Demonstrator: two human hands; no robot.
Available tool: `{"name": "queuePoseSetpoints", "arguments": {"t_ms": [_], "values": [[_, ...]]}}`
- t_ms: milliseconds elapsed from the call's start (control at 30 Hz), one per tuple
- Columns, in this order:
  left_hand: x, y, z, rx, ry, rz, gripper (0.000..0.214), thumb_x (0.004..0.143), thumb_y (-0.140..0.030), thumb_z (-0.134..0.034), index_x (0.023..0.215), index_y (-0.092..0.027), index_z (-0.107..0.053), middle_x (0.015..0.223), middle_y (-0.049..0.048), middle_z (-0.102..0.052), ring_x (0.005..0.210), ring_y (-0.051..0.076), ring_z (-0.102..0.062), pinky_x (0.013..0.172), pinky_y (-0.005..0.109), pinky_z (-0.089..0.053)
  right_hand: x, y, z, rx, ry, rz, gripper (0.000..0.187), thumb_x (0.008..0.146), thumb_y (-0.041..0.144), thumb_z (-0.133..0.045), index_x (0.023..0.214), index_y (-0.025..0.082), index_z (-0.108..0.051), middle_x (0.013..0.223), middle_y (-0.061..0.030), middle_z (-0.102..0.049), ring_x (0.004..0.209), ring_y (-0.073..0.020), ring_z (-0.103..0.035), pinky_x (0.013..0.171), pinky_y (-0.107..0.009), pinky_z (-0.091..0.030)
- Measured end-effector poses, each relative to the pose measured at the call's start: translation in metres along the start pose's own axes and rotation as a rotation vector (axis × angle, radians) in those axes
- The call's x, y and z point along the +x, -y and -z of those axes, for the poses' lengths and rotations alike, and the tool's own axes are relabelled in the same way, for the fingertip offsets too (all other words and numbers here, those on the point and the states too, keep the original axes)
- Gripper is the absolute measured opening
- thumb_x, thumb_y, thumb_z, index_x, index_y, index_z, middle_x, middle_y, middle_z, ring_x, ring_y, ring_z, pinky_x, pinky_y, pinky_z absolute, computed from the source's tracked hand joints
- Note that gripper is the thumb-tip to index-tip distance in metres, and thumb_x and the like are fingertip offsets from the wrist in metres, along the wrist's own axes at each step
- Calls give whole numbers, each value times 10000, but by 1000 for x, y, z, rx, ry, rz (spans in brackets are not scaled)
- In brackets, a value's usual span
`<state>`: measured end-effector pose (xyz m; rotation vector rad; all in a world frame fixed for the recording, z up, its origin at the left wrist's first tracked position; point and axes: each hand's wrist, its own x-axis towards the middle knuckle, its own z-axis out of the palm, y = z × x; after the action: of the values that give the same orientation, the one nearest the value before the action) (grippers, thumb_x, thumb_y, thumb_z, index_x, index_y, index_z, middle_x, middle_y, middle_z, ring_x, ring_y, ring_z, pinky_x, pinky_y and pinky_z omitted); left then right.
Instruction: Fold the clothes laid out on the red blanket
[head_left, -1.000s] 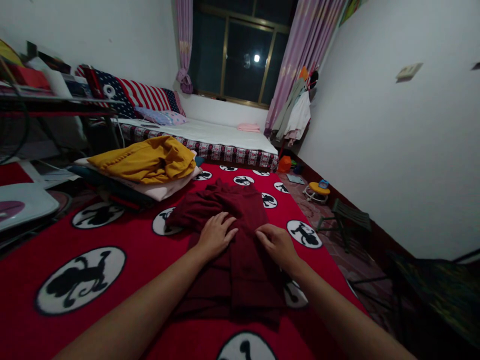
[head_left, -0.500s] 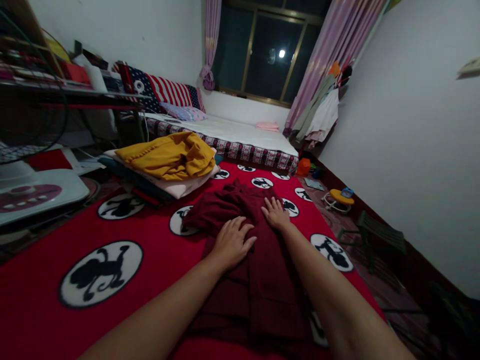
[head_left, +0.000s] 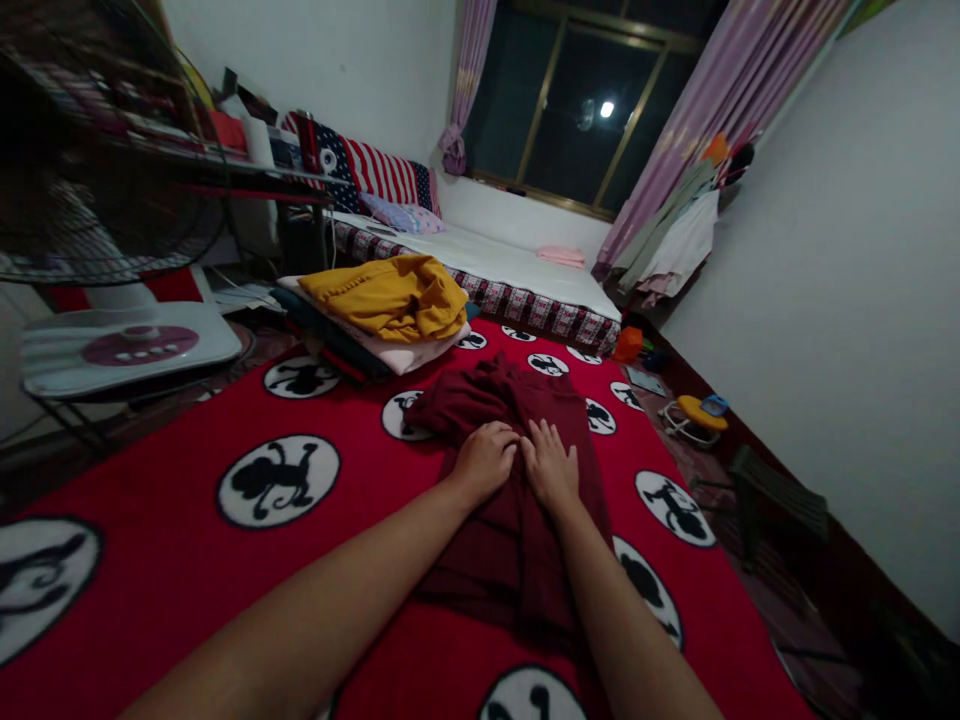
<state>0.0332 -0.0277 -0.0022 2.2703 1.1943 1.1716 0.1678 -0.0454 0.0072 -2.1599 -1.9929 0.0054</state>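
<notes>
A maroon garment (head_left: pixel 495 540) lies spread on a red blanket (head_left: pixel 165 590) printed with black monkey figures in white circles. Its far part is bunched and its near part lies fairly flat. My left hand (head_left: pixel 486 462) rests on the middle of the garment, fingers bent together as if pinching the cloth; the fingertips are partly hidden. Right beside it, my right hand (head_left: pixel 551 465) lies flat on the fabric with fingers stretched and thumb out. The two hands nearly touch.
Folded clothes with a mustard-yellow garment (head_left: pixel 397 295) on top sit at the blanket's far left. A fan (head_left: pixel 142 345) stands left. Beyond is a bed (head_left: pixel 517 255) under a window. To the right are a yellow stool (head_left: pixel 701 412) and a dark green chair (head_left: pixel 780 490).
My hands have come closer together over the garment, the right one drawn back toward me. My left fingers have curled in. The camera view has turned slightly left.
</notes>
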Motion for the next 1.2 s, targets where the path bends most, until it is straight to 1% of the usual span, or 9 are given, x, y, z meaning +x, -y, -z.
{"name": "queuePoseSetpoints", "arguments": {"t_ms": [133,233,333,433,567,667,767,900,1200], "values": [[6,7,35,24,-230,-17,264,850,-70,-493,969,-207,-684,1041,43,-667,1019,170,-596,953,294,-463,2,-3,-1,51,-39,5,485,986,370,-282,1435,219,-388,1525,-71,-322,1426,-244,-245,1115,-555,-211],[10,28,76,266,-400,160,298,844,-110,-519,1097,-205,-644,1154,88,-634,1114,240,-555,989,378,-425,3,-7,-2,102,-71,8,480,979,388,-318,1409,209,-432,1504,-79,-364,1413,-252,-278,1118,-550,-213],[8,57,107,370,-300,511,382,837,-222,-571,1212,-153,-590,1118,161,-657,1076,306,-593,895,408,-461,3,-9,-4,147,-96,10,473,969,396,-353,1385,201,-465,1487,-86,-392,1405,-262,-293,1118,-555,-211],[3,78,115,304,-134,646,323,802,-356,-632,1062,-172,-688,954,146,-718,944,313,-658,762,358,-490,3,-11,-6,198,-123,14,457,957,395,-385,1354,201,-500,1470,-92,-419,1394,-265,-317,1115,-562,-214],[5,84,104,240,-162,605,192,669,-349,-754,762,-183,-735,776,113,-727,801,295,-681,683,321,-488,3,-13,-6,290,-156,25,421,937,383,-431,1303,208,-547,1431,-85,-474,1371,-258,-362,1115,-557,-221],[11,78,104,187,-292,540,202,764,-334,-665,865,-170,-724,863,98,-725,854,248,-669,739,303,-496,3,-16,-5,359,-175,19,386,919,372,-466,1258,226,-579,1402,-77,-511,1354,-247,-391,1118,-549,-218],[18,71,117,126,-636,434,283,908,-335,-470,1021,-154,-655,1023,98,-669,974,203,-618,867,311,-474,3,-17,-5,407,-183,22,372,907,370,-484,1231,227,-596,1385,-79,-529,1343,-239,-408,1121,-544,-210],[21,67,132,-64,-1054,155,213,881,-314,-538,1035,-174,-586,1079,74,-590,974,171,-590,884,292,-475,2,-18,-4,452,-190,29,361,896,378,-495,1203,228,-613,1369,-81,-545,1340,-239,-413,1123,-545,-203],[17,81,146,7,-1018,291,233,862,-179,-441,1055,-179,-571,1117,79,-610,1006,174,-584,849,271,-481,3,-20,-5,499,-218,46,368,884,407,-480,1162,223,-637,1329,-87,-580,1297,-242,-466,1118,-541,-201]]}}
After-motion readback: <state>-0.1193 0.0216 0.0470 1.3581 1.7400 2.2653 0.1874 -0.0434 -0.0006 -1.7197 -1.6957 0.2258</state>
